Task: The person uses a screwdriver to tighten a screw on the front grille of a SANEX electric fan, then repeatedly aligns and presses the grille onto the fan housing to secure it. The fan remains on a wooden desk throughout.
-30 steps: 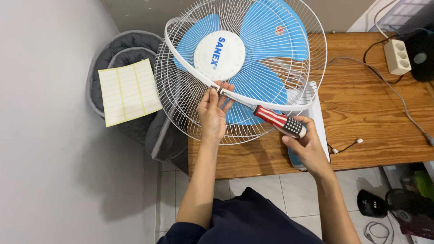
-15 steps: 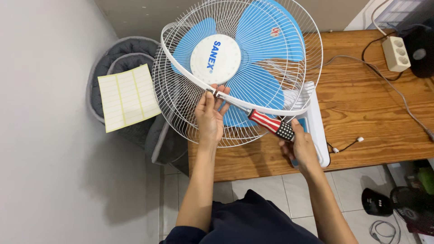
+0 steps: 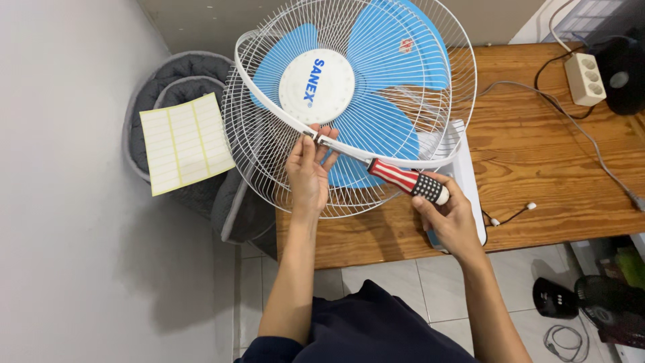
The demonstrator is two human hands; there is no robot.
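A white wire fan guard with blue blades and a white round centre cap lies tilted on the wooden table. A white plastic rim band runs across the guard. My left hand pinches the band's clasp at the guard's lower middle. My right hand grips a screwdriver with a red, white and black handle. Its metal tip points left into the clasp by my left fingers.
A grey cushioned pet bed stands at the left with a yellow-lined sheet on it. A white power strip, a black device and a grey cable lie at the table's far right. Black objects sit on the tiled floor.
Both hands and the screwdriver stay at the clasp. The right hand has shifted slightly along the handle, and the fan has turned a little in view.
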